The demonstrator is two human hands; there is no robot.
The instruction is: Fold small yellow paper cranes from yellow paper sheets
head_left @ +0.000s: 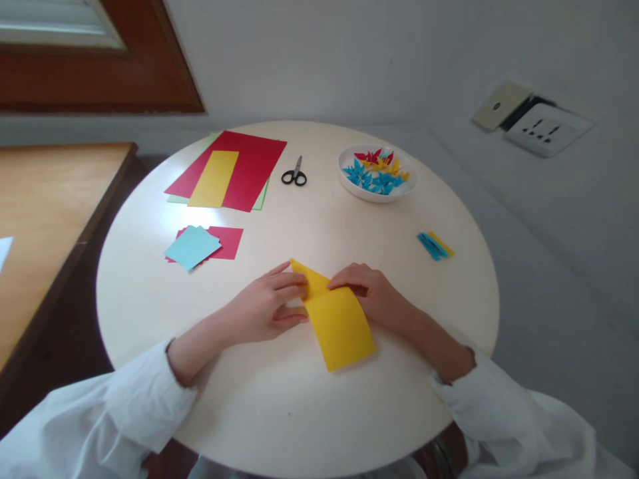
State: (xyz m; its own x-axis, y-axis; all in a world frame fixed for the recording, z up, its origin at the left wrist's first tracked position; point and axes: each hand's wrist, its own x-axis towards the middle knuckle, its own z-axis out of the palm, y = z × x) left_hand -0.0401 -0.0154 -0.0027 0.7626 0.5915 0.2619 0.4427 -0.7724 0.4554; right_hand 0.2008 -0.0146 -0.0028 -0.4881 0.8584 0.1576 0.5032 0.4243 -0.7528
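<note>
I have both hands at one sheet of yellow paper [342, 329], near the middle of the tabletop [239, 399] on the side closest to me. Its far end is creased to a pointed corner; the near part bends up, then slopes down toward me. The left hand [264, 306] comes in at the left edge, fingers half curled, their tips on the paper and a gap down to the thumb — I cannot tell whether they grip or only steady it. The right hand [377, 296] has its fingers bent closely onto the crease, holding the paper there, thumb hidden.

Farther off to the left, I see light blue squares [192, 246] over red pieces [230, 243], and beyond them a red sheet [257, 156] with a yellow strip [213, 179] on top. Scissors [297, 167] lie beyond the hands — at right, a white dish [372, 197] holds folded paper shapes [367, 178], and small blue and yellow strips [432, 246] sit nearer.
</note>
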